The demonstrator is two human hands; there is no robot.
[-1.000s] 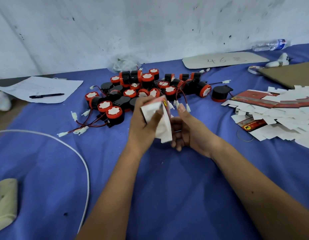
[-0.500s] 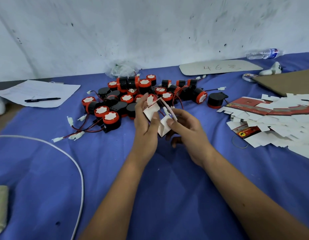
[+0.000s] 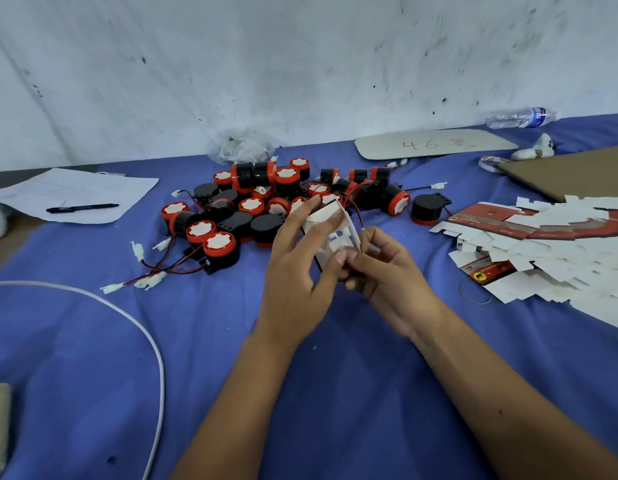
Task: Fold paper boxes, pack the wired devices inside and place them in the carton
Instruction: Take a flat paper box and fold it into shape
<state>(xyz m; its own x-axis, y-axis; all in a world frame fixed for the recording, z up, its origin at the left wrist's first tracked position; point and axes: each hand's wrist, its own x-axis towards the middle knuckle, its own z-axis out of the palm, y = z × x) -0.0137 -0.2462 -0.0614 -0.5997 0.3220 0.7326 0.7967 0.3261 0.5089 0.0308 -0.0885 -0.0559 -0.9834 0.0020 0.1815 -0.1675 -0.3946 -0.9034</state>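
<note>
- Blue cloth table: the whole work area, running back to a scuffed white wall.
- Brown carton: only a cardboard slab at the far right edge is in view. Can't tell what's inside, so the count of packed boxes is unknown.
- Stack of flat box blanks: right side, red-and-white print, fanned out and unfolded. Many are left to fold.
- Pile of wired devices: centre-back of the table, black bodies with red caps, red/black leads and white plugs trailing toward the left. All loose, none boxed that I can see.
- Left hand: fingers curled around the paper box, thumb lying across its near face and fingertips at its top edge, holding it up off the cloth just in front of the pile.
- Right hand: pinching the lower right corner of the same box with thumb and forefinger, which looks like working a flap in. Both hands are grasping it.
- Paper box: partly formed, white inside faces showing, flaps not closed. No device visible inside.
- Progress, my read: early in this cycle. Fold isn't finished; inserting a device, closing and putting it in the carton are all still to do, and then it repeats for the rest.
- Clutter: paper sheet with pen at far left, white cable looping near left, water bottle at the back right.
</note>
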